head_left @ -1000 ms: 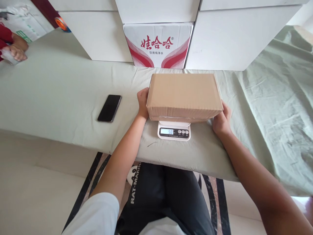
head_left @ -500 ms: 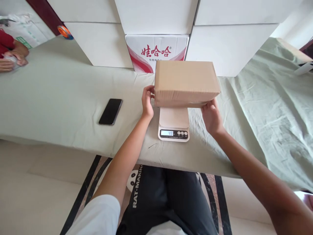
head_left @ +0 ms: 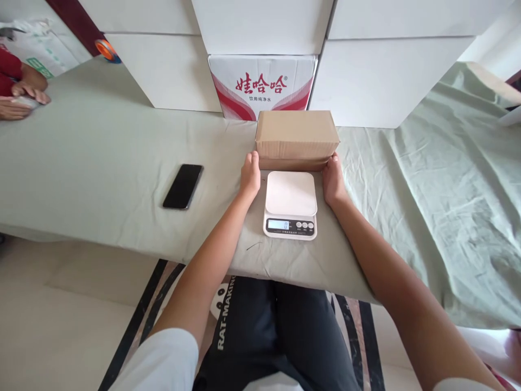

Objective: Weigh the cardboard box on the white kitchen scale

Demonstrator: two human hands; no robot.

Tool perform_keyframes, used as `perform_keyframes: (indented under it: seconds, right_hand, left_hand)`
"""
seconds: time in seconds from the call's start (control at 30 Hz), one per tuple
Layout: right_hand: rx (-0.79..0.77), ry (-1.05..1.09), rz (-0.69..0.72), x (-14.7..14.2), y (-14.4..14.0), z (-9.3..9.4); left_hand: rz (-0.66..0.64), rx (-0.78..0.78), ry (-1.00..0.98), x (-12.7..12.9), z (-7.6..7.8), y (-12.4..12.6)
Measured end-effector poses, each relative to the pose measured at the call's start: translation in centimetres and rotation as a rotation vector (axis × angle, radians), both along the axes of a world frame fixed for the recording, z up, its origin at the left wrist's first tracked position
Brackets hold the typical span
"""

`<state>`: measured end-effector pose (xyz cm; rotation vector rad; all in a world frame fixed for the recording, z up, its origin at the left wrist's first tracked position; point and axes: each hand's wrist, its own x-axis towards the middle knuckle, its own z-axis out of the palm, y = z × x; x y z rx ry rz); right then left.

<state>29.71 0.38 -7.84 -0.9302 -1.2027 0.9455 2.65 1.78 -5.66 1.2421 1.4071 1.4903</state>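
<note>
Brown carton (head_left: 298,130), one: sitting just behind the scale, off its weighing plate, with a long side facing the person; the contact under its base is not showing clearly.

Left hand (head_left: 251,174), bare: its grip is clasping the brown carton's left end, near the lower front corner, thumb pointing up.

Right hand (head_left: 334,176), bare: its grip is clasping the opposite end, likewise near the lower front corner. Between them the two hands are holding the brown carton level.

White scale (head_left: 291,194), digital, one: lying between the forearms, its display (head_left: 278,225) reading 0, three round buttons sitting beside it.

Black phone (head_left: 183,186), one: lying face up, well left of the scale.

Bench (head_left: 101,163): wearing a pale green cloth, creasing at the right.

Printed box (head_left: 262,84), white with red lettering and waves: standing behind the brown carton, plain white boxes (head_left: 362,81) flanking it.

Orange ring (head_left: 106,50), one: standing at the far left edge.

Co-worker's hands (head_left: 24,100): resting on the bench at far left, holding something pale, too small to identify.
</note>
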Motion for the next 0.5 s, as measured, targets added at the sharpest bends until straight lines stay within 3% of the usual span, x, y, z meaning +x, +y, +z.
perform_keyframes:
  seconds: [0.2, 0.5]
  right_hand:
    - [0.015, 0.011, -0.032, 0.5, 0.3, -0.3]
    - [-0.037, 0.008, -0.072, 0.9, 0.6, -0.8]
  left_hand:
    - [0.016, -0.036, 0.059, 0.0, 1.2, -0.5]
    - [0.036, -0.028, 0.074, -0.2, 1.5, -0.6]
